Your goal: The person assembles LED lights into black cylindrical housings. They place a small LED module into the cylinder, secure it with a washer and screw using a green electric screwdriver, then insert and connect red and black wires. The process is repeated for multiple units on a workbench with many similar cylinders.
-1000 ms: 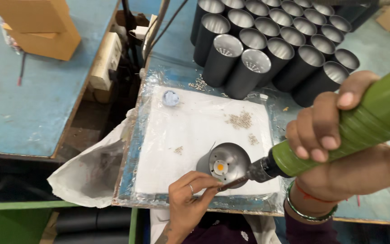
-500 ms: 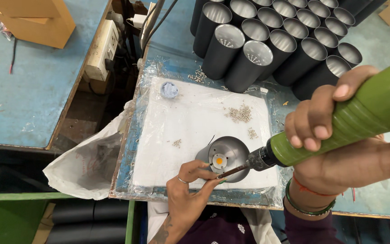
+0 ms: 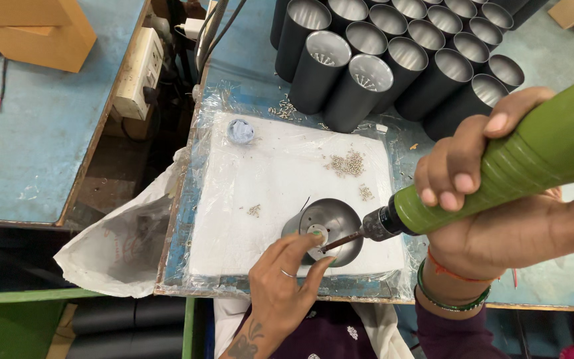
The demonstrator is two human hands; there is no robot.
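Green electric screwdriver, gripped in the right hand, should stay square to the screw while left hand fingers pinch the metal cup.

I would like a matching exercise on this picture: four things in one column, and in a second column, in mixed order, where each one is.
Things:
1. power screwdriver
2. black tubes
3. pile of screws
4. cardboard box

Places:
A. top left corner
B. in the right hand
C. on the white pad
D. standing behind the pad

Pairs: 1-B, 2-D, 3-C, 4-A
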